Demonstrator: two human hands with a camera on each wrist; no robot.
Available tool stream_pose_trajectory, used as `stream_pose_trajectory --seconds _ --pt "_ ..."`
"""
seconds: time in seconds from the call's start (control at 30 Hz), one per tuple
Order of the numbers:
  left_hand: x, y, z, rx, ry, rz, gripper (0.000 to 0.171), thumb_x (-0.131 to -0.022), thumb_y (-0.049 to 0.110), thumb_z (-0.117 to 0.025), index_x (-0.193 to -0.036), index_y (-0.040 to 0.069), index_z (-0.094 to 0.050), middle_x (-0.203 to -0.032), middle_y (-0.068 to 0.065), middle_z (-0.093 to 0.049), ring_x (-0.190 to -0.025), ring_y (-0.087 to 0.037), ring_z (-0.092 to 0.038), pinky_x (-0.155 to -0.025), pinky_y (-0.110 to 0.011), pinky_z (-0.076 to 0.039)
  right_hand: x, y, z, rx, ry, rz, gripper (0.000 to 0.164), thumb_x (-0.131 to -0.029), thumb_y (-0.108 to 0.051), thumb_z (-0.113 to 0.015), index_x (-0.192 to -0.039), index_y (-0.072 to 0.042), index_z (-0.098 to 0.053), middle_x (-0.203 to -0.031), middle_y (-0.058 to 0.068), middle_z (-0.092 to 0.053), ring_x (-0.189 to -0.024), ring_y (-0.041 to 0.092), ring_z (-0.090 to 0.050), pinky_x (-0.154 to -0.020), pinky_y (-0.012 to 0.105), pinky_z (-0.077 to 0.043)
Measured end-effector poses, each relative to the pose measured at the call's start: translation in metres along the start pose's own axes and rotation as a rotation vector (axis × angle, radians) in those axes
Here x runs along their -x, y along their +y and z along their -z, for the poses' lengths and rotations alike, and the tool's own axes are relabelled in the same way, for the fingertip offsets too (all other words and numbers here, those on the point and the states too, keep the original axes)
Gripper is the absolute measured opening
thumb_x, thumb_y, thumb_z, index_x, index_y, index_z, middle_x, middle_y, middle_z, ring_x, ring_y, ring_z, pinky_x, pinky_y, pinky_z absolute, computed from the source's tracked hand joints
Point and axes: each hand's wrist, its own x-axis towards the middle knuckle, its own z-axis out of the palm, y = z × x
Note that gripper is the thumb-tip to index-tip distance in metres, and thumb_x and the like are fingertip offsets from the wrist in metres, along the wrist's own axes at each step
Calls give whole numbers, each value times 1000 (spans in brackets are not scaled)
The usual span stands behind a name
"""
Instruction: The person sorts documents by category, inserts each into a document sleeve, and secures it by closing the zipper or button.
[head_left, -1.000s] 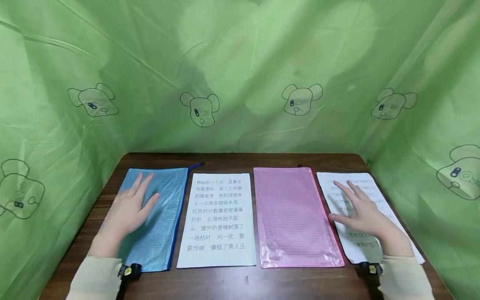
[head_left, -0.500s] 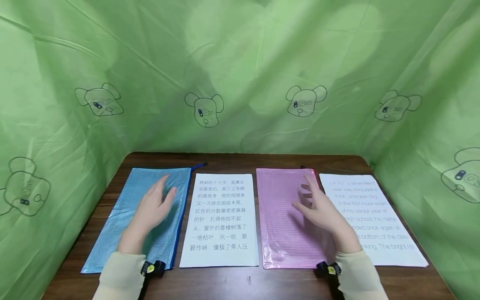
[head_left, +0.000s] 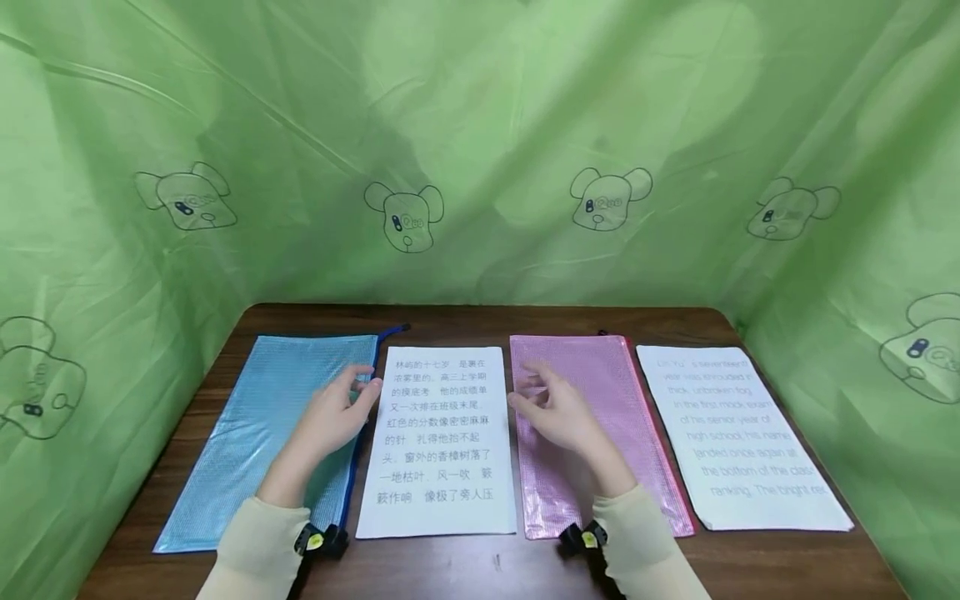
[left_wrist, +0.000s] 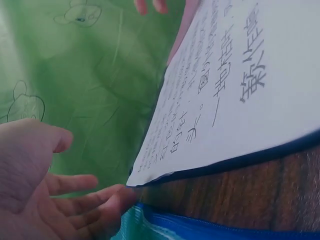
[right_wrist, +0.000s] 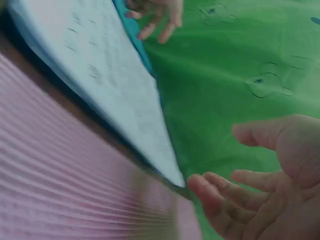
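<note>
My left hand [head_left: 335,417] is over the right edge of the blue mesh zipper pouch [head_left: 255,442], fingers relaxed and holding nothing. Between the two hands lies a stack of paper printed with Chinese text [head_left: 438,517]. My right hand [head_left: 562,412] hovers above the left part of the pink mesh zipper pouch [head_left: 630,500], its fingers loosely bent around nothing. In the left wrist view, the left fingertips [left_wrist: 127,195] appear right by a corner of the printed stack [left_wrist: 280,95]. The right wrist view has the right fingers [right_wrist: 200,190] near the same stack's other side.
A second paper stack with English text [head_left: 742,442] lies at the right of the brown wooden table [head_left: 442,571]. A green curtain [head_left: 480,125] with bear-head drawings encloses the table's back and sides. A blue zipper pull [head_left: 393,331] sticks out past the blue pouch's top.
Both hands have moved inward. The right hand has come from over the English paper across the pink pouch, and the left hand has shifted rightward over the blue pouch toward the Chinese paper.
</note>
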Motion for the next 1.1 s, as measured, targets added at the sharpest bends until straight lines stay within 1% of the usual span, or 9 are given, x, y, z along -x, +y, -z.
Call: stream_pose_trajectory --seconds 0.07,0.17,0.27,0.4,0.6,0.7,0.9,1.0,1.1 --pt "0 -1 -2 24 -33 -4 56 -116 42 -52 -157 4 -52 -126 -20 -73 -83 -22 -73 -71 -42 -57 2 3 -5 -13 -3 9 57 -105 -19 -71 -155 2 -54 -131 20 -74 -104 30 -76 -94 47 -62" --pt "1 -2 -2 65 -97 -1 50 -115 34 -55 -155 4 -53 -118 -16 -73 -74 -17 -71 -66 -38 -54 5 9 -9 -29 -16 25 45 -107 -11 -66 -149 4 -60 -126 21 -76 -99 28 -78 -89 41 -63" --pt "3 -4 -1 113 -159 25 47 -115 31 -57 -154 4 -54 -115 -15 -71 -70 -19 -70 -63 -39 -56 7 15 -9 -43 -51 15 41 -109 -9 -64 -148 4 -61 -124 21 -76 -92 26 -78 -78 35 -63" --pt "5 -7 1 197 -210 64 47 -115 29 -58 -153 2 -53 -119 -18 -68 -66 -23 -71 -61 -39 -61 8 19 -9 -60 -95 3 41 -110 -12 -64 -148 2 -61 -121 21 -77 -85 24 -77 -66 32 -61" --pt "4 -2 -1 213 -234 88 44 -114 27 -59 -149 0 -55 -122 -20 -67 -69 -24 -73 -64 -39 -63 8 20 -15 -92 -114 1 36 -107 -10 -67 -141 3 -65 -117 18 -78 -79 22 -77 -59 33 -60" --pt "3 1 -4 235 -231 106 45 -113 24 -60 -150 0 -54 -122 -21 -67 -74 -24 -74 -67 -39 -64 7 20 -18 -90 -108 -5 36 -106 -11 -69 -139 3 -67 -116 16 -78 -80 22 -77 -62 31 -60" --pt "1 1 -7 344 -224 108 55 -105 10 -72 -155 3 -52 -130 -23 -60 -83 -26 -70 -73 -39 -61 4 18 -23 -124 -70 -38 36 -104 -10 -71 -136 5 -68 -115 15 -78 -81 24 -77 -69 33 -63" --pt "-1 1 -10 401 -225 93 59 -101 4 -74 -156 4 -53 -130 -23 -63 -84 -27 -72 -76 -37 -58 3 18 -24 -158 -65 -64 36 -104 -10 -72 -136 5 -68 -116 15 -78 -82 25 -77 -70 36 -64" --pt "-3 0 -14 440 -216 84 58 -101 0 -72 -155 5 -55 -128 -22 -66 -80 -26 -73 -75 -35 -57 1 18 -25 -177 -70 -81 37 -103 -10 -73 -136 5 -68 -114 15 -78 -82 25 -77 -71 36 -64"
